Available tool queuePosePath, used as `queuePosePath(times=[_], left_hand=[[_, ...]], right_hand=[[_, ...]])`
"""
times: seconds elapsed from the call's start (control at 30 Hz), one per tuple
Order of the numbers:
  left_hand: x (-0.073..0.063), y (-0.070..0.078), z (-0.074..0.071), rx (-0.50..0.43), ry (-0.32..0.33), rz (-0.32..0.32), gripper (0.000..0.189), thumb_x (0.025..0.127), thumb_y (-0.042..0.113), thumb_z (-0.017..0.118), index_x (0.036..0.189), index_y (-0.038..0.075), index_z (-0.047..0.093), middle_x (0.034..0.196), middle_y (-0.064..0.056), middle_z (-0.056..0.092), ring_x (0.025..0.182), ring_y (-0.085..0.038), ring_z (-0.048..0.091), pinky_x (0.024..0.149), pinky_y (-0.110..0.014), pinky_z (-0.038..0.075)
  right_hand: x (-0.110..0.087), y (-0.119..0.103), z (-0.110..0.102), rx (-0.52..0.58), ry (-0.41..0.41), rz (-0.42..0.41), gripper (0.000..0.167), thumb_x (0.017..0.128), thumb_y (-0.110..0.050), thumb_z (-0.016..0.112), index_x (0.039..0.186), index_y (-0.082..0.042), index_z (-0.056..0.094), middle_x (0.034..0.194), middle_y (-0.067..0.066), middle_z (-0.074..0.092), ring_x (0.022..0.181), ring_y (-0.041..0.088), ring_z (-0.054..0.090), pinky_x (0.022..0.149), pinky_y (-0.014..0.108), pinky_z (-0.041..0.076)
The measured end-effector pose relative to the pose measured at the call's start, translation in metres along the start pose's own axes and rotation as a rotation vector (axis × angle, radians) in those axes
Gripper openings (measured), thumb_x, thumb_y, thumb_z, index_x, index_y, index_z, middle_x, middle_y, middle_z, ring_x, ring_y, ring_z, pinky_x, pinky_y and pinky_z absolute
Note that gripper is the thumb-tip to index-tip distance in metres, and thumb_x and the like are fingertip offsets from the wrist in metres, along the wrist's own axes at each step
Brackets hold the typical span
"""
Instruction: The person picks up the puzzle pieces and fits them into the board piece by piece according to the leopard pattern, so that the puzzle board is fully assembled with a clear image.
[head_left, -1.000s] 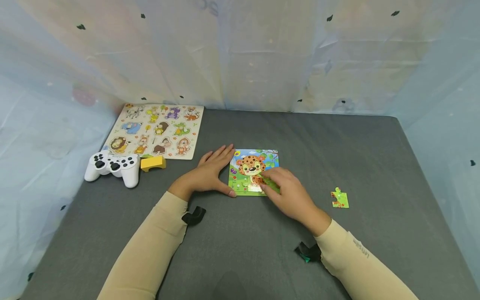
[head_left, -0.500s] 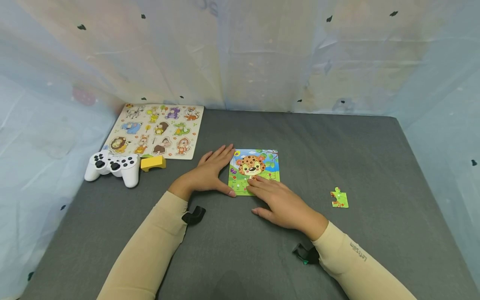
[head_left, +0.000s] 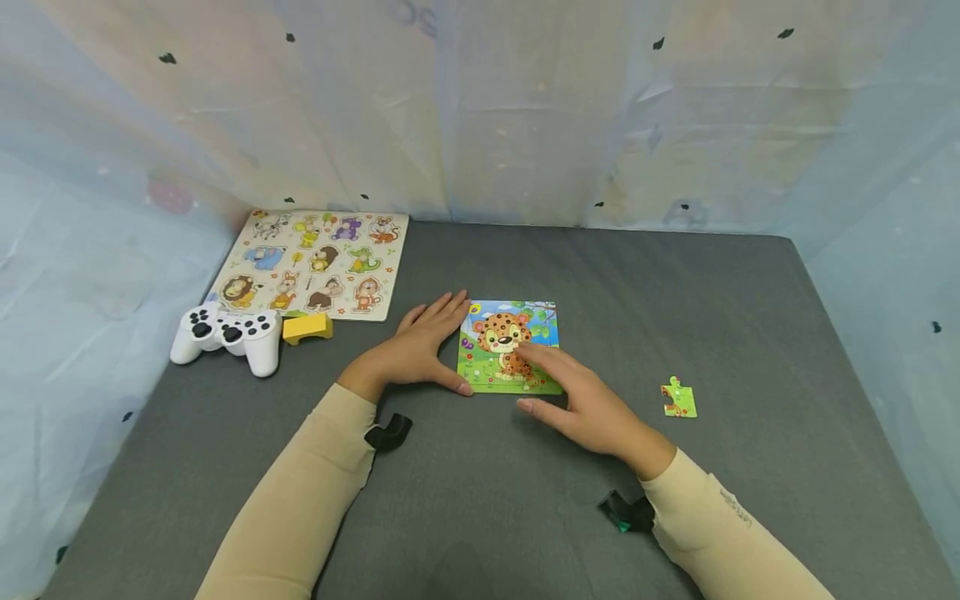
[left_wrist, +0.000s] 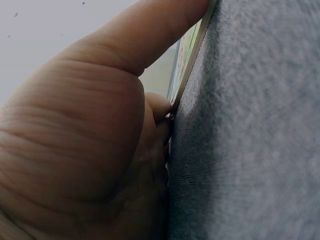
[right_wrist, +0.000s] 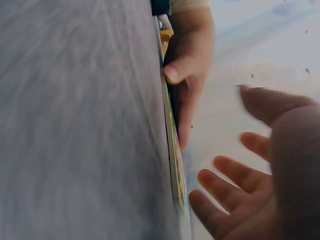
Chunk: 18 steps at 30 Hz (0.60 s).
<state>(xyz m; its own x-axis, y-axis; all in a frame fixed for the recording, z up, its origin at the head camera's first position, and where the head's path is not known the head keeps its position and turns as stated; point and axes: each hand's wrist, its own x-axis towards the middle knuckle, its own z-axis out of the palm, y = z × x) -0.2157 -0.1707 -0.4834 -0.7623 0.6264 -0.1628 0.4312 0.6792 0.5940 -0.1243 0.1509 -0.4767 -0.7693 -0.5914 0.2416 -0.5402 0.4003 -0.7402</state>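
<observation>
A square jigsaw puzzle (head_left: 504,333) with a spotted leopard lies on the grey cloth. My left hand (head_left: 420,346) rests along its left edge, fingers spread and thumb at the lower left corner; in the left wrist view, the thumb (left_wrist: 165,25) touches the board's side. Over the puzzle's right part is my right hand (head_left: 585,400), its fingers extended and holding nothing. The right wrist view shows those fingers (right_wrist: 225,190) spread apart and clear of the board. Part of the puzzle's right side is hidden under them. A loose green puzzle piece (head_left: 678,397) lies off to the right.
Back left lies a white animal puzzle board (head_left: 315,262). Before it sit a white game controller (head_left: 225,335) and a yellow arched block (head_left: 307,327). A pale patterned curtain (head_left: 525,117) borders the table's back and sides.
My right hand has gone from fingertips bent at the leopard's body, to flat fingers over the puzzle's lower middle, then up and right, uncovering the body. My left hand stays put.
</observation>
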Motion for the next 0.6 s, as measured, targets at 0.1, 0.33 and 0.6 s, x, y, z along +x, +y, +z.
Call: queuePosePath(times=[0.1,0.33,0.6], left_hand=[[0.000,0.000,0.000,0.002,-0.005,-0.002,0.144,0.077,0.071,0.091,0.177,0.016,0.004,0.182,0.002,-0.006,0.165,-0.018,-0.010,0.127,-0.051,-0.010],[0.001,0.003,-0.001,0.015,-0.009,0.002,0.144,0.077,0.069,0.092,0.177,0.015,0.003,0.182,0.001,-0.006,0.165,-0.018,-0.010,0.127,-0.052,-0.009],[0.000,0.004,-0.002,0.027,-0.013,-0.004,0.142,0.079,0.069,0.091,0.177,0.015,0.004,0.182,0.000,-0.006,0.165,-0.019,-0.010,0.127,-0.052,-0.009]], right_hand=[[-0.008,0.006,-0.008,0.120,0.091,0.007,0.067,0.103,-0.011,0.078,0.164,-0.009,0.049,0.162,0.015,0.051,0.146,0.033,0.051,0.109,0.057,0.048],[-0.032,0.023,-0.029,0.393,0.160,0.002,0.058,0.110,0.004,0.057,0.165,-0.001,0.041,0.159,0.029,0.048,0.140,0.044,0.054,0.104,0.038,0.053],[-0.059,0.041,-0.056,0.653,0.198,-0.164,0.068,0.120,-0.035,0.039,0.165,0.014,0.026,0.156,0.035,0.049,0.139,0.040,0.056,0.103,0.041,0.053]])
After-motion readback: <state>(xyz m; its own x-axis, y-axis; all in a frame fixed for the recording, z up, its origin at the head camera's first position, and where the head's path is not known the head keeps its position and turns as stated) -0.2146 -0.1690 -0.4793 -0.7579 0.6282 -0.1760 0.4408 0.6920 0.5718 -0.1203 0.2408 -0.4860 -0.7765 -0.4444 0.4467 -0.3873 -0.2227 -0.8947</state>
